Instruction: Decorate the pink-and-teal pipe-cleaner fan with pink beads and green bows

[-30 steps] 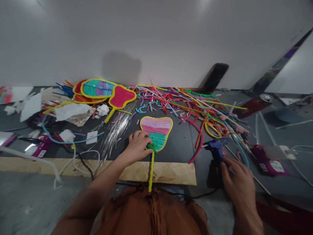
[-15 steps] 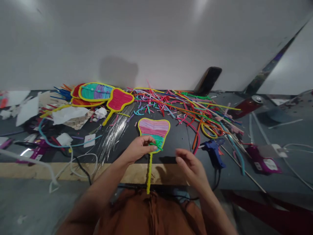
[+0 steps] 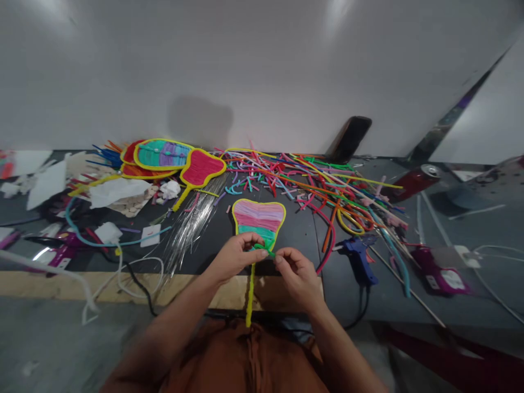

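In front of me lies a fan-shaped pipe-cleaner piece [image 3: 259, 212] with a yellow outline, bands of lilac, pink and teal, and a yellow stem pointing toward me. Over its lower end my left hand [image 3: 237, 255] is closed, pinching a small green pipe cleaner [image 3: 266, 246] that looks looped or bent. From the other side my right hand [image 3: 298, 275] pinches the tip of the same green pipe cleaner between thumb and finger. Both hands partly cover the base of the fan.
A heap of loose pipe cleaners [image 3: 282, 169] spreads along the back. Finished-looking fans [image 3: 164, 154] are stacked at back left beside silver tinsel strands [image 3: 190, 226]. On the right are a blue glue gun [image 3: 358, 259], a can [image 3: 417, 183] and a leaning phone [image 3: 354, 136].
My right hand has moved left from beside the fan and now grips the green pipe cleaner's end. My left hand stays near the fan's base.
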Motion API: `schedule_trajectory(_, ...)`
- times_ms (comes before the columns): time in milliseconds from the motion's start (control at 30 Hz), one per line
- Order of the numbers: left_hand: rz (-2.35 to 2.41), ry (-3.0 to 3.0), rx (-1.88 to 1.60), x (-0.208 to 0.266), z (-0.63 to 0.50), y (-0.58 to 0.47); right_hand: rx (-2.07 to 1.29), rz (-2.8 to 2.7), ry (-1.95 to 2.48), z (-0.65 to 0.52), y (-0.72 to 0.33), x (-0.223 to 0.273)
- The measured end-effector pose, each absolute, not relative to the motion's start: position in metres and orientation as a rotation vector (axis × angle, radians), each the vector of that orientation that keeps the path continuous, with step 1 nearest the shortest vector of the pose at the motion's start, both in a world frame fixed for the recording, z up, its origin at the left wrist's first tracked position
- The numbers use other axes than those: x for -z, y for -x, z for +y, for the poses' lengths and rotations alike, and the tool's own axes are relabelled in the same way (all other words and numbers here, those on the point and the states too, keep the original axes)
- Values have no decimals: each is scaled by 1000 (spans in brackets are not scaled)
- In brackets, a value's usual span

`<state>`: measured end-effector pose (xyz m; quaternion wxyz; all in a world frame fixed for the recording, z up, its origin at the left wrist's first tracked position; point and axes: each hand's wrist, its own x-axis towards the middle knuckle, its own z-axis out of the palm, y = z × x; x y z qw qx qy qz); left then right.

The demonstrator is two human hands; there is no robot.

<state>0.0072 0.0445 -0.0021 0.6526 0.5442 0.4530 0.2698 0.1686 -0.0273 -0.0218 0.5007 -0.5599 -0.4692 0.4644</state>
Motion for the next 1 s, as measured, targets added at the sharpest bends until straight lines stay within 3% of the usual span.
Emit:
schedule_trajectory(433, 996, -1140, -712, -2, 32, -16, -1063, -1061, 1333, -34, -160, 24)
schedule_trajectory(800, 995, -1150, -721, -5, 28, -21, -1272, -939, 1074, -29, -158, 30)
schedule_trajectory(1000, 1290, -1380, -929, -2, 24, -18, -997, -911, 1333, -30, -158, 27)
